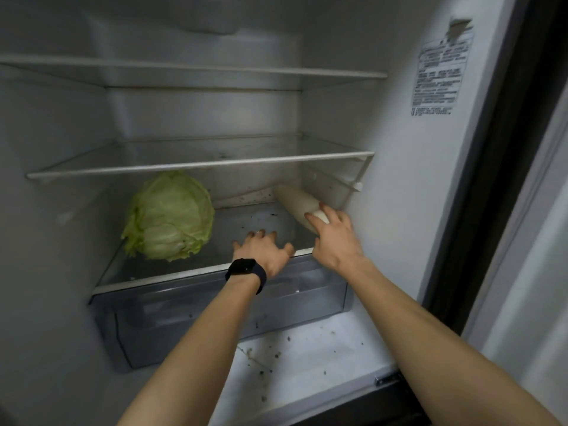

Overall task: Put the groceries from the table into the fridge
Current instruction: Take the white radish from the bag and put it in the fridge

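Both hands were open, neither one closed round anything. We logged the left hand (264, 250) lying palm down with its fingers spread on the front of the bottom shelf (172, 275), thumb at the white front rim. The right hand (335, 238) had fairly straight fingers (314, 222) laid on the near end of the radish (296, 199), touching it, not wrapped round it.

Going left to right inside the fridge (399, 195): we saw the cabbage (170, 216), pale green, sitting on the left part of the bottom shelf, with loose outer leaves at its lower left. It was apart from the left hand. A black watch (246, 272) was on the left wrist, just in front of the shelf rim. The bare middle of the shelf lay between the cabbage and the radish, with a few dark specks on it.

The radish, long and white, lay on the right part of the same shelf, angled toward the back, close to the right wall. We could not tell if it touched that wall.

Above were the middle shelf (199, 164) and the top shelf (199, 69). Below the bottom shelf was a see-through drawer (215, 315), and to its right the white fridge floor (307, 348) showed dark specks. A printed label (441, 69) was stuck high on the right wall, its text too blurred to read.
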